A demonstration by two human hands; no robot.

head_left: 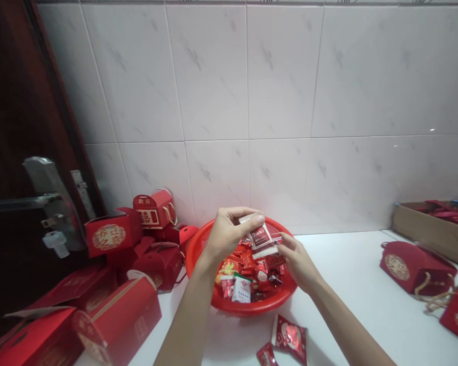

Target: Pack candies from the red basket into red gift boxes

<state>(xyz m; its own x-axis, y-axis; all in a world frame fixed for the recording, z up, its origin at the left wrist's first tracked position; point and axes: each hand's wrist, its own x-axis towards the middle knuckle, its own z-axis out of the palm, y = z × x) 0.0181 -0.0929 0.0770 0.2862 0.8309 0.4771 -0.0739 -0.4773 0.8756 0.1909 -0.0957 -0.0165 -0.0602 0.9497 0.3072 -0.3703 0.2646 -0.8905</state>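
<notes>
My left hand (pixel 231 231) is above the basket, thumb and fingers closed on a small white-and-dark-red candy packet (pixel 261 238) with lettering across its front. At that packet's lower right edge is my right hand (pixel 295 259), its fingers bent around a red wrapped candy (pixel 277 238) that is partly hidden behind the packet. Under both hands, a round red plastic basket (pixel 248 308) holds many wrapped sweets in red, orange and brown. Among them lies a white packet with a green edge (pixel 241 288).
Two red packets, a larger one (pixel 290 336) and a smaller one (pixel 267 355), lie before the basket. Red gift boxes (pixel 118 315) crowd the left, beside a dark door (pixel 7 127). Rightward are more red boxes (pixel 416 267) and a cardboard carton (pixel 431 226). A tiled wall (pixel 282 91) rises behind.
</notes>
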